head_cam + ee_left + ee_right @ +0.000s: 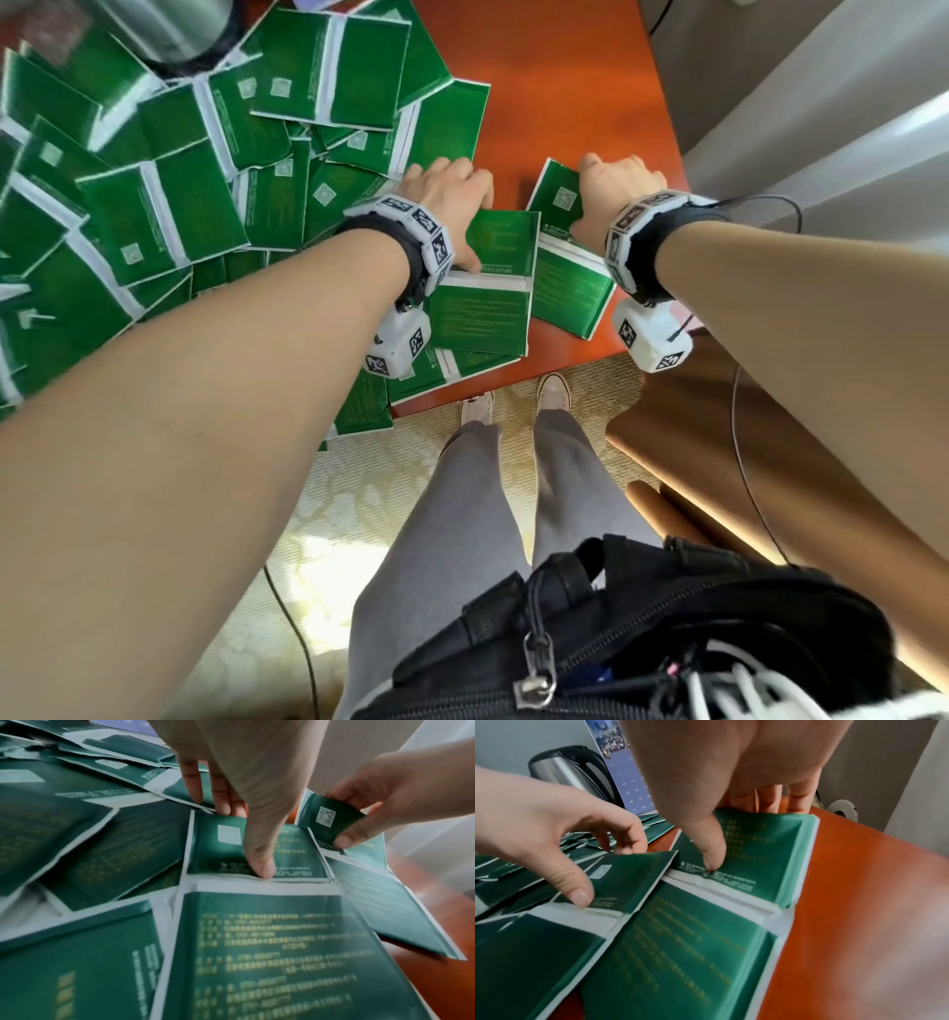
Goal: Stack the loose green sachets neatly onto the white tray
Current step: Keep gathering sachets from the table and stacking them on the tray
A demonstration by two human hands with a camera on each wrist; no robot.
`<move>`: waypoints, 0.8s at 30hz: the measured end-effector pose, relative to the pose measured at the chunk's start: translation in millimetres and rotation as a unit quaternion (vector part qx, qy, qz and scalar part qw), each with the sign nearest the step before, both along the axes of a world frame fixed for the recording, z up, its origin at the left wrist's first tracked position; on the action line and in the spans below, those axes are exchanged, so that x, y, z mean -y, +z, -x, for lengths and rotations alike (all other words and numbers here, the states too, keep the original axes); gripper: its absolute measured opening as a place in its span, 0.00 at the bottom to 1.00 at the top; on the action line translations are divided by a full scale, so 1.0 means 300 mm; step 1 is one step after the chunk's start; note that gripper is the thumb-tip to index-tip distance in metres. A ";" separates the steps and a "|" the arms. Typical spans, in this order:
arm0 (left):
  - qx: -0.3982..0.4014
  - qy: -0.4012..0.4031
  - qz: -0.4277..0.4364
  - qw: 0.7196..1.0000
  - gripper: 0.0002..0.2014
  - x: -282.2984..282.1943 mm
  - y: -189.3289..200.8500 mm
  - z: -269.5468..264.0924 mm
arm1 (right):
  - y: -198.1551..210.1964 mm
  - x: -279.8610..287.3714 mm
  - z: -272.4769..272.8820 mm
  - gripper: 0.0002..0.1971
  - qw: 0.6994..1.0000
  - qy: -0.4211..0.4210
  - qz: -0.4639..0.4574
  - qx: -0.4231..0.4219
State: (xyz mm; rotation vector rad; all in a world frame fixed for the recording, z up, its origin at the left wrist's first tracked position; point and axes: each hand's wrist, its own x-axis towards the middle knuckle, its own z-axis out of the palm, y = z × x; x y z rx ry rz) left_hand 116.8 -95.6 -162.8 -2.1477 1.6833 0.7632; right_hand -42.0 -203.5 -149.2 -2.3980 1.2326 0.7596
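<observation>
Green sachets are lying in a loose heap across the orange tabletop, with no white tray showing in my views. I am pinching one sachet pair with my left hand, thumb on its seam, while my right hand is pinching the neighbouring pair near the tabletop's edge.

Left hand and right hand each grip a green sachet pair on the orange table.
</observation>
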 end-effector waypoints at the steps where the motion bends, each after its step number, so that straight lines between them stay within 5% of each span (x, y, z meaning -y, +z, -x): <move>1: 0.001 -0.002 -0.009 1.000 0.36 0.010 -0.002 0.009 | -0.005 0.002 -0.001 0.22 1.000 0.003 -0.002 0.005; 6: 0.000 0.016 -0.050 0.999 0.23 0.044 0.035 0.002 | 0.009 0.033 -0.007 0.19 0.999 0.022 0.004 0.024; 13: -0.005 0.062 0.026 0.998 0.13 0.018 0.098 -0.031 | 0.064 0.054 0.006 0.18 0.998 0.036 0.035 0.046; 17: -0.016 0.053 0.046 0.997 0.29 -0.061 0.039 0.050 | 0.039 -0.022 0.049 0.24 0.996 0.068 0.034 0.040; 21: -0.007 0.011 0.045 0.999 0.49 -0.141 -0.036 0.134 | -0.047 -0.100 0.093 0.49 0.993 0.113 0.011 0.013; 24: -0.003 0.019 0.053 0.998 0.52 -0.172 -0.072 0.182 | -0.089 -0.143 0.119 0.56 0.991 0.136 0.007 -0.007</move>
